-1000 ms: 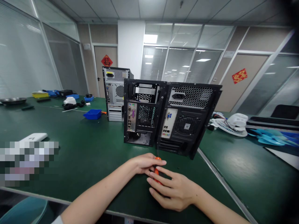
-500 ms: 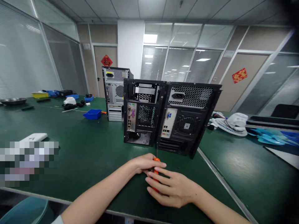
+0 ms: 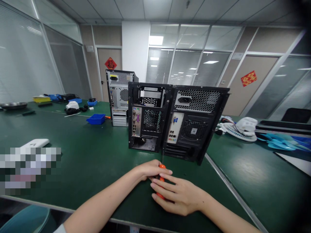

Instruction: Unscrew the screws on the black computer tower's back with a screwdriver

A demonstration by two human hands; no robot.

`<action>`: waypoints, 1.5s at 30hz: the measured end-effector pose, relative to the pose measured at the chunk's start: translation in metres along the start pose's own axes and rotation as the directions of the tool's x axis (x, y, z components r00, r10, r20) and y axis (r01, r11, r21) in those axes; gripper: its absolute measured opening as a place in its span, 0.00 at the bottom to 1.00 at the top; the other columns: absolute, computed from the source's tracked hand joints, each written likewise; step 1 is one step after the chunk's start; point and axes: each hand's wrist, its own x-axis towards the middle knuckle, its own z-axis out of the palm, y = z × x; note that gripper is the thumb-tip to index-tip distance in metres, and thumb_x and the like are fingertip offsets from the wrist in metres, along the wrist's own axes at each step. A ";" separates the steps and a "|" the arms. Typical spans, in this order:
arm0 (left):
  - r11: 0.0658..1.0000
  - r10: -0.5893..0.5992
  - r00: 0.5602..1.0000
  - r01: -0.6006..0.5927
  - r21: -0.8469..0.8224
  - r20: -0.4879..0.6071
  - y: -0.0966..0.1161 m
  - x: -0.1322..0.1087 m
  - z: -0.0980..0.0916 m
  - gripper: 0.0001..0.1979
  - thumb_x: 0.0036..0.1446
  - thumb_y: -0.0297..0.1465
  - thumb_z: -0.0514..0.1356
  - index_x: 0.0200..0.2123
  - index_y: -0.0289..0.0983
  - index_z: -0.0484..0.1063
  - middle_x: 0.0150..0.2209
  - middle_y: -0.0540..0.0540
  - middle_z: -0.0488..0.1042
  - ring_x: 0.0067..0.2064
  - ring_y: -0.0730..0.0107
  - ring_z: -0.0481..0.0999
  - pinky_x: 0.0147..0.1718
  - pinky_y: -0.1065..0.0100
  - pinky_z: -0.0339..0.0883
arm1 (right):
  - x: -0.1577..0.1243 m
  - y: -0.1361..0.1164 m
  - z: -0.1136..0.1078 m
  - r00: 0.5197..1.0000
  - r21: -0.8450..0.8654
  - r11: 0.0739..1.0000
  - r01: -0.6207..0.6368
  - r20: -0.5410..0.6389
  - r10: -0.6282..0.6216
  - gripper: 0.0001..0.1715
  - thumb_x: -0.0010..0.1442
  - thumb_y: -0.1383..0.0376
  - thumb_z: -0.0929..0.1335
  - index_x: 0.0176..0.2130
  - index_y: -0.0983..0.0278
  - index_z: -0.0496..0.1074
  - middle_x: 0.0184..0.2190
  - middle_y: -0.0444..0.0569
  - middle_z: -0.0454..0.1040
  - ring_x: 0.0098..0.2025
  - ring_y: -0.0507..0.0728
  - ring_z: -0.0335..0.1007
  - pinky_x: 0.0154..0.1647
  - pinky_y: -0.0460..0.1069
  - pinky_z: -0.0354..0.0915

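A screwdriver with an orange handle (image 3: 162, 179) points away from me, its thin shaft reaching toward the lower edges of two black computer cases. My left hand (image 3: 152, 169) is closed around the front of the handle. Beside it, my right hand (image 3: 178, 195) rests its fingers over the handle from the right. Two cases stand side by side with their backs toward me: a narrower one (image 3: 166, 113) at left and a wider one (image 3: 210, 118) at right, slightly tilted. Whether the shaft tip touches a case cannot be made out.
A third computer case (image 3: 123, 81) stands behind at left, near a blue tray (image 3: 97, 119). A white fan (image 3: 246, 126) and blue plastic pieces (image 3: 282, 141) lie at right. A white device (image 3: 36, 142) lies at left. Below the table edge is a teal bin (image 3: 29, 221).
Both hands and the screwdriver handle have shifted very slightly left; the grip looks the same. The cases have not visibly moved.
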 end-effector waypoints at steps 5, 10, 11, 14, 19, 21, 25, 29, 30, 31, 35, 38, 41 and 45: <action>1.000 0.000 1.000 0.001 0.023 -0.028 -0.001 0.001 -0.001 0.30 0.30 0.55 0.68 0.22 0.37 0.60 0.16 0.58 0.59 0.20 0.80 0.56 0.20 0.72 0.48 | -0.001 -0.002 0.000 1.000 -0.003 1.000 -0.004 0.002 0.004 0.15 0.61 0.67 0.63 0.46 0.65 0.72 0.46 0.53 0.74 0.52 0.58 0.69 0.55 0.56 0.66; 0.997 0.024 1.000 -0.022 0.070 -0.019 0.001 -0.001 -0.001 0.29 0.32 0.55 0.66 0.21 0.37 0.59 0.16 0.58 0.59 0.19 0.80 0.56 0.20 0.72 0.48 | 0.000 -0.002 0.000 1.000 -0.012 1.000 0.007 -0.003 -0.007 0.14 0.60 0.66 0.63 0.44 0.66 0.72 0.44 0.53 0.75 0.51 0.59 0.69 0.54 0.57 0.66; 0.997 0.029 1.000 -0.028 0.075 -0.012 0.002 -0.002 -0.001 0.29 0.33 0.55 0.66 0.20 0.37 0.59 0.15 0.58 0.58 0.19 0.80 0.56 0.20 0.72 0.48 | 0.000 -0.002 0.000 1.000 -0.014 1.000 0.011 -0.009 -0.011 0.14 0.60 0.66 0.63 0.44 0.67 0.72 0.43 0.53 0.75 0.51 0.59 0.70 0.54 0.57 0.66; 0.996 0.039 0.999 -0.039 0.075 0.001 0.003 -0.004 0.000 0.28 0.34 0.54 0.66 0.19 0.37 0.58 0.15 0.58 0.58 0.19 0.80 0.56 0.20 0.73 0.49 | 0.000 -0.002 0.001 1.000 -0.020 1.000 0.016 -0.023 -0.017 0.13 0.59 0.66 0.64 0.43 0.67 0.72 0.42 0.54 0.75 0.50 0.60 0.70 0.53 0.58 0.66; 0.999 0.036 0.999 -0.037 0.032 0.009 0.005 -0.006 0.001 0.28 0.35 0.53 0.66 0.19 0.37 0.59 0.15 0.58 0.57 0.19 0.80 0.56 0.20 0.73 0.50 | -0.002 -0.004 0.004 0.999 -0.016 1.000 0.000 -0.035 0.000 0.13 0.56 0.66 0.65 0.42 0.68 0.72 0.42 0.53 0.75 0.49 0.61 0.70 0.51 0.58 0.67; 0.999 0.031 0.999 -0.031 0.010 0.021 0.004 -0.006 0.001 0.28 0.35 0.53 0.66 0.19 0.36 0.60 0.15 0.58 0.57 0.19 0.81 0.56 0.20 0.74 0.50 | -0.003 -0.005 0.005 0.999 -0.014 1.000 -0.018 -0.040 0.017 0.13 0.55 0.67 0.65 0.41 0.67 0.72 0.41 0.53 0.75 0.48 0.61 0.71 0.50 0.57 0.67; 0.999 0.020 0.997 -0.017 -0.045 0.076 0.002 -0.003 0.000 0.27 0.38 0.54 0.65 0.20 0.36 0.61 0.14 0.58 0.58 0.17 0.82 0.55 0.18 0.75 0.49 | -0.003 -0.007 0.007 0.997 -0.015 0.999 -0.048 -0.060 0.047 0.13 0.54 0.68 0.65 0.40 0.67 0.72 0.40 0.52 0.75 0.45 0.61 0.72 0.48 0.58 0.68; 0.996 -0.001 0.997 0.008 -0.092 0.079 0.000 0.001 -0.001 0.26 0.40 0.52 0.65 0.21 0.35 0.63 0.15 0.56 0.61 0.17 0.82 0.58 0.15 0.77 0.49 | -0.004 -0.010 0.009 0.992 -0.004 0.996 -0.088 -0.089 0.087 0.12 0.52 0.69 0.65 0.39 0.66 0.71 0.40 0.52 0.75 0.44 0.60 0.72 0.49 0.58 0.67; 0.995 -0.006 0.997 0.014 -0.101 0.079 0.000 0.002 -0.002 0.26 0.40 0.52 0.65 0.21 0.35 0.64 0.15 0.55 0.62 0.17 0.81 0.59 0.15 0.77 0.50 | -0.005 -0.010 0.009 0.991 -0.004 0.995 -0.095 -0.094 0.094 0.12 0.52 0.69 0.65 0.39 0.66 0.71 0.40 0.52 0.75 0.44 0.60 0.72 0.50 0.58 0.67; 0.994 -0.010 0.997 0.019 -0.111 0.081 0.000 0.002 -0.002 0.25 0.40 0.52 0.65 0.21 0.35 0.64 0.16 0.55 0.63 0.17 0.81 0.60 0.14 0.77 0.51 | -0.006 -0.011 0.010 0.991 -0.006 0.995 -0.097 -0.098 0.096 0.12 0.52 0.69 0.65 0.39 0.66 0.71 0.39 0.52 0.75 0.44 0.60 0.72 0.51 0.59 0.66; 0.989 -0.020 0.995 0.034 -0.143 0.096 0.000 0.002 -0.002 0.26 0.36 0.51 0.67 0.22 0.35 0.64 0.17 0.54 0.65 0.16 0.82 0.61 0.15 0.78 0.57 | -0.009 -0.012 0.011 0.987 -0.023 0.993 -0.114 -0.116 0.111 0.13 0.51 0.69 0.66 0.39 0.65 0.70 0.38 0.50 0.75 0.45 0.60 0.72 0.53 0.59 0.66; 0.986 -0.025 0.994 0.042 -0.160 0.105 0.000 0.002 -0.001 0.26 0.35 0.50 0.68 0.24 0.34 0.66 0.17 0.55 0.65 0.16 0.83 0.61 0.18 0.76 0.62 | -0.010 -0.012 0.012 0.984 -0.034 0.993 -0.116 -0.139 0.110 0.12 0.50 0.69 0.66 0.38 0.64 0.69 0.37 0.49 0.75 0.47 0.61 0.71 0.53 0.60 0.66; 0.980 -0.045 0.992 0.066 -0.190 0.114 0.001 0.002 -0.001 0.22 0.40 0.47 0.67 0.25 0.34 0.67 0.18 0.54 0.67 0.15 0.84 0.61 0.20 0.75 0.66 | -0.011 -0.012 0.012 0.985 -0.047 0.994 -0.096 -0.150 0.088 0.12 0.49 0.69 0.67 0.38 0.64 0.69 0.36 0.50 0.74 0.46 0.62 0.72 0.52 0.61 0.66; 0.974 -0.072 0.991 0.094 -0.205 0.114 0.006 -0.001 0.001 0.16 0.48 0.41 0.63 0.26 0.33 0.67 0.19 0.52 0.69 0.15 0.82 0.64 0.22 0.73 0.69 | -0.011 -0.011 0.011 0.984 -0.063 0.994 -0.087 -0.164 0.076 0.11 0.48 0.69 0.66 0.36 0.64 0.69 0.33 0.49 0.74 0.43 0.61 0.73 0.51 0.62 0.67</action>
